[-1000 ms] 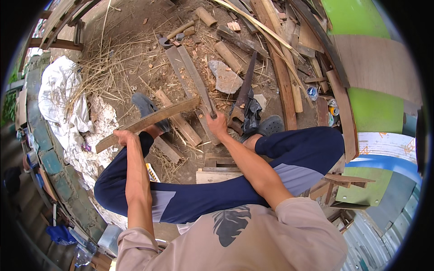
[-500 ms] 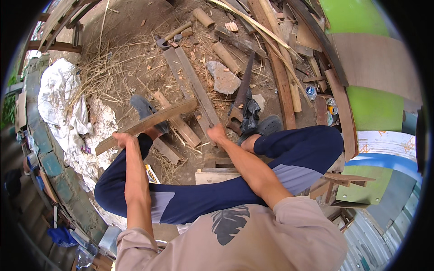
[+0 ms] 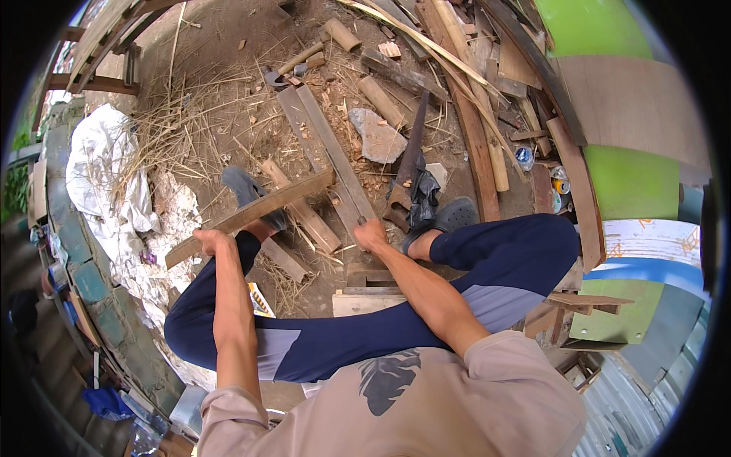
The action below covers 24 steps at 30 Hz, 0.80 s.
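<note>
My left hand (image 3: 215,241) is closed round the near left end of a wooden plank (image 3: 266,204), which slants up to the right over my left leg and the ground. Its far end meets a long narrow wooden board (image 3: 329,141) that runs away from me. My right hand (image 3: 371,234) is closed at the near end of that long board. A small dark bit shows by its fingers, and I cannot tell what it is. A handsaw (image 3: 409,164), blade pointing away, rests right of the board beside a black plastic bag (image 3: 424,194).
A grey stone (image 3: 378,135) lies beyond the board, near bamboo pieces (image 3: 381,101). Loose wood (image 3: 304,217) lies between my feet, and straw (image 3: 190,114) is scattered at left by a white sack (image 3: 110,171). Long timbers (image 3: 468,137) line the right side. A low wooden block (image 3: 365,303) is before me.
Both hands have shifted slightly toward me and to the right in the picture, as has most of the scene. My grips look the same.
</note>
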{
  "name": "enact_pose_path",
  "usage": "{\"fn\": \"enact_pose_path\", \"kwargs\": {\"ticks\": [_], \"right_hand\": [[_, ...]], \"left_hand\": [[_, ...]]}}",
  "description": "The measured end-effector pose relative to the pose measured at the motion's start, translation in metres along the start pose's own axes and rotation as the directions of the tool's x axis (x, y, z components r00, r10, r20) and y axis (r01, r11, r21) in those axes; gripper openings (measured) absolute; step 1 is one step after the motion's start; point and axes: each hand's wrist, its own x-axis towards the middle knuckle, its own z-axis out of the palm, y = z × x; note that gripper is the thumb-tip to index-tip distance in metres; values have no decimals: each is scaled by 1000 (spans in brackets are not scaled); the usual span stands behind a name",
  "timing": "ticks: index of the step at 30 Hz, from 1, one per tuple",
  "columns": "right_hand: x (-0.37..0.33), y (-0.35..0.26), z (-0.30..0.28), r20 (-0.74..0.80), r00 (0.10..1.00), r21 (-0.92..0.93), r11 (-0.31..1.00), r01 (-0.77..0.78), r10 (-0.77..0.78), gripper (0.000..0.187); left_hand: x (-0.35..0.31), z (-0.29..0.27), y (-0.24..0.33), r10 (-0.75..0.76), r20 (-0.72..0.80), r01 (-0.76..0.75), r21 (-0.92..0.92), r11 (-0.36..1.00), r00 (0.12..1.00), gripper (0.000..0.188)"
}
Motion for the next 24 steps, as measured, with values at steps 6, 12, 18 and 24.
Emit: {"fn": "enact_pose_path", "kwargs": {"ticks": [6, 12, 18, 24], "right_hand": [[-16, -92, -57, 48, 956, 291, 919, 265, -290, 42], [14, -20, -14, 201, 976, -71, 995, -76, 89, 36], [-6, -81, -49, -9, 966, 231, 940, 252, -257, 34], [6, 13, 14, -123, 976, 81, 978, 193, -182, 33]], "left_hand": [[20, 0, -7, -11, -40, 12, 25, 1000, 999, 82], [17, 7, -6, -16, 3, 16, -67, 998, 1000, 84], [29, 0, -14, -17, 5, 17, -65, 998, 1000, 84], [4, 2, -2, 1, -22, 0, 38, 999, 1000, 84]]}}
